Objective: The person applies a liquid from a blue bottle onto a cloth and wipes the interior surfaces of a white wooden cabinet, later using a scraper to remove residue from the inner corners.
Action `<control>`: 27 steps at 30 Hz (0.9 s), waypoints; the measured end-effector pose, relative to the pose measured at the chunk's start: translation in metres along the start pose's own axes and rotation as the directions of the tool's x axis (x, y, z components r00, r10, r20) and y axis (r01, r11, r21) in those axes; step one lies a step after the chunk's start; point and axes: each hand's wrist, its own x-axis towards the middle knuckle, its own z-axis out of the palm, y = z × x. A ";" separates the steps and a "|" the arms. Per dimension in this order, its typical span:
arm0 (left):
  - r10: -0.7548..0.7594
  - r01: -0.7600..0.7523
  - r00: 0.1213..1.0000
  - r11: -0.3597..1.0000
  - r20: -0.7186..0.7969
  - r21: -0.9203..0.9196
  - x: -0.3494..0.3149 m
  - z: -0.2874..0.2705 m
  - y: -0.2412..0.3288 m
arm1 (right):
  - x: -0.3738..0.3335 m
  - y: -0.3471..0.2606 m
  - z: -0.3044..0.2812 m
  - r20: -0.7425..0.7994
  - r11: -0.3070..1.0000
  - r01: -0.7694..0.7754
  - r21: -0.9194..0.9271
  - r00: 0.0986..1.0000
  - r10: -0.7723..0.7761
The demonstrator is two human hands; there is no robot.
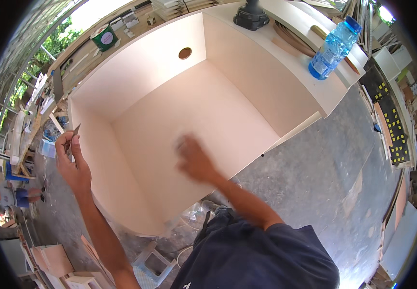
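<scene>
A large cream-coloured cabinet carcass [184,106], open toward me, lies in front of my body. It has a round hole [185,53] in its far wall. At the box's left edge, my left hand [75,161] is raised. Its thumb and fingers pinch a small, pointed brown piece [77,129], too small to identify exactly. Over the inside of the box hovers my right hand [194,159], smeared by motion. Its fingers are too blurred to show whether they hold anything.
On the box's right top stand a blue water bottle [333,48] and a black tool base [251,17], beside a curved brown strip [292,41]. A green container [104,37] sits on the far bench. Below lies a plastic stool [155,265]. A person [18,197] is far left.
</scene>
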 end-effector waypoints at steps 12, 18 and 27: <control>0.041 -0.039 0.998 0.998 -0.053 0.048 -0.001 0.002 0.010 | -0.008 0.139 -0.092 -0.213 0.915 -0.316 -0.250 0.940 0.267; 0.044 -0.044 0.999 0.998 0.007 0.052 0.001 0.000 0.001 | 0.001 -0.010 -0.002 0.008 0.994 -0.001 0.111 1.000 0.000; -0.084 0.084 0.996 0.995 -0.001 -0.047 -0.004 0.004 0.000 | 0.036 0.182 -0.073 -0.284 0.860 -0.350 -0.371 0.925 0.253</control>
